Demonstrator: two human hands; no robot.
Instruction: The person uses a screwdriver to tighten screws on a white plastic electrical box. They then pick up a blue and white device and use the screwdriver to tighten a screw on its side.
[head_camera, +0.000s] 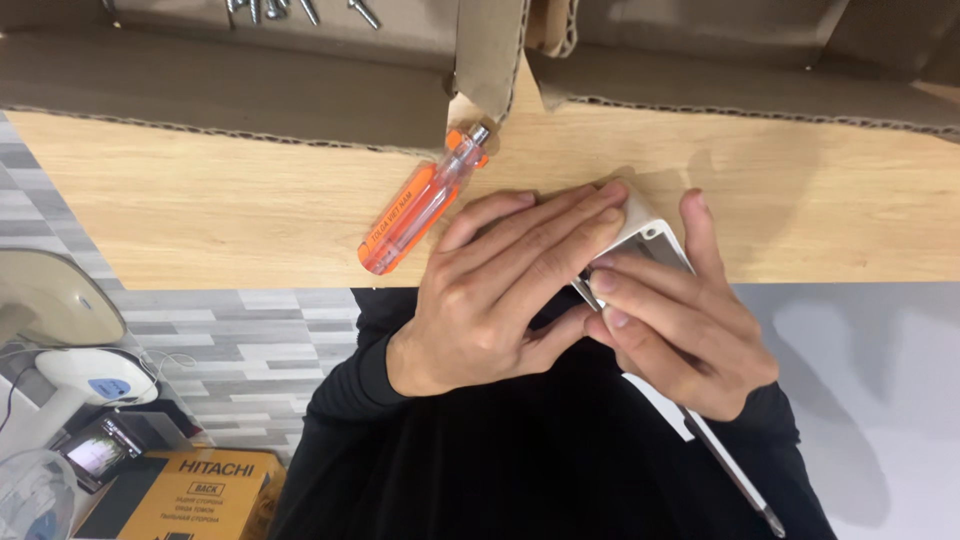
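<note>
A: Head view — hands?
B: Both clamped on white plastic housing (650, 232) at table edge (250, 215). Left hand (495, 290) lay flat over it, prob. to steady; right hand (680, 330) pinched its near corner.
A: Tools?
B: Orange screwdriver (425, 205) lay just left of housing, untouched. Cardboard box (250, 85) behind it, screws (300, 10) inside.

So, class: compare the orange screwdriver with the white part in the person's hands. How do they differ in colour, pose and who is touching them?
The screwdriver is orange and clear; the white part is white with grey metal. The screwdriver lies flat and slanted on the table, untouched; the white part is gripped by the left hand and right hand at the table's edge. The screwdriver shows whole; the white part is mostly hidden by fingers.
</note>
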